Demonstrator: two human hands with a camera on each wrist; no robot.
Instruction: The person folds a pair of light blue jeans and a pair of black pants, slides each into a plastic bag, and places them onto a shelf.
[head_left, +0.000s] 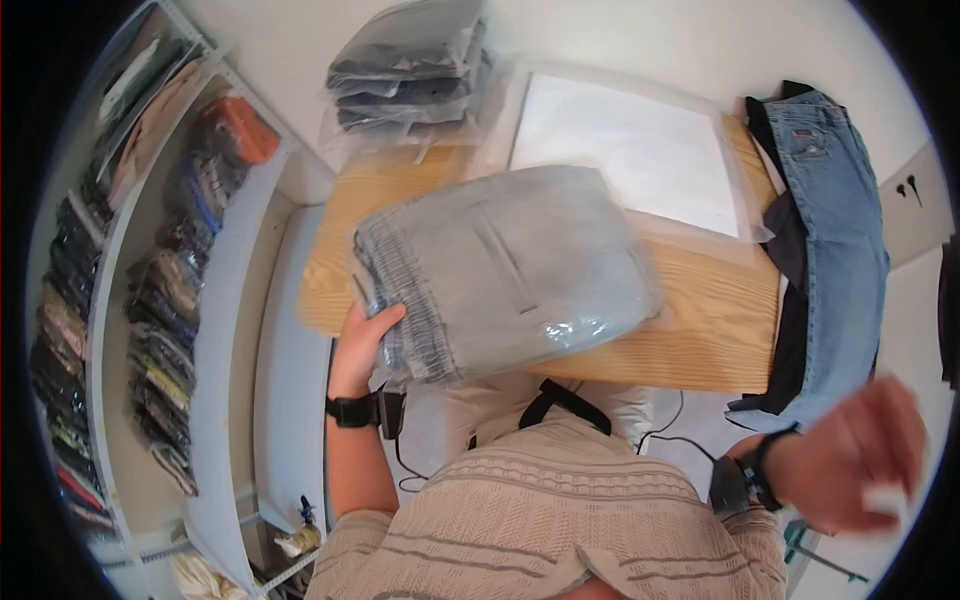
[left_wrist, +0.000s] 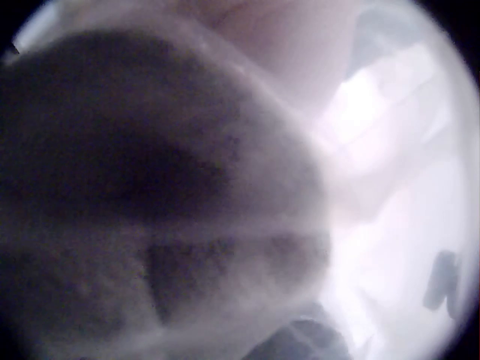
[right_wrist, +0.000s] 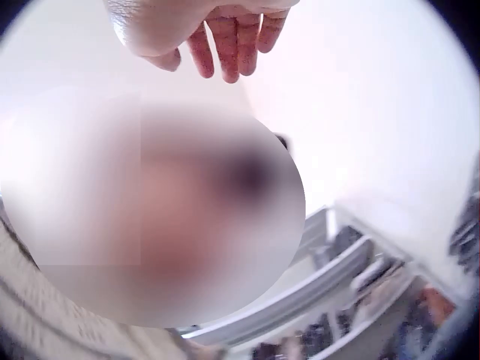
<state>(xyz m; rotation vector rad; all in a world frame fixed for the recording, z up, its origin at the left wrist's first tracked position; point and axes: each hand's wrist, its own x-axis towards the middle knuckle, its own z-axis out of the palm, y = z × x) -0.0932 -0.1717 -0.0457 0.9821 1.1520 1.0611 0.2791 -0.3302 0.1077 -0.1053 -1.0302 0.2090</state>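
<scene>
My left hand (head_left: 362,345) grips a clear plastic bag with folded grey trousers (head_left: 530,250) in it. The thumb lies on top at the gathered elastic waistband (head_left: 405,285), and the other fingers are hidden underneath. The bagged trousers are held over the front of the wooden table (head_left: 705,345). In the left wrist view, dim grey fabric (left_wrist: 165,157) fills most of the picture. My right hand (head_left: 850,455) is raised at the far right, away from the bag and blurred. In the right wrist view its fingers (right_wrist: 246,45) hang loosely apart, holding nothing.
A stack of bagged dark garments (head_left: 405,75) stands at the table's back left. A white sheet in clear plastic (head_left: 625,150) lies behind the trousers. Blue jeans (head_left: 830,230) and black clothing lie along the right edge. Shelves (head_left: 110,290) of bagged clothes line the left.
</scene>
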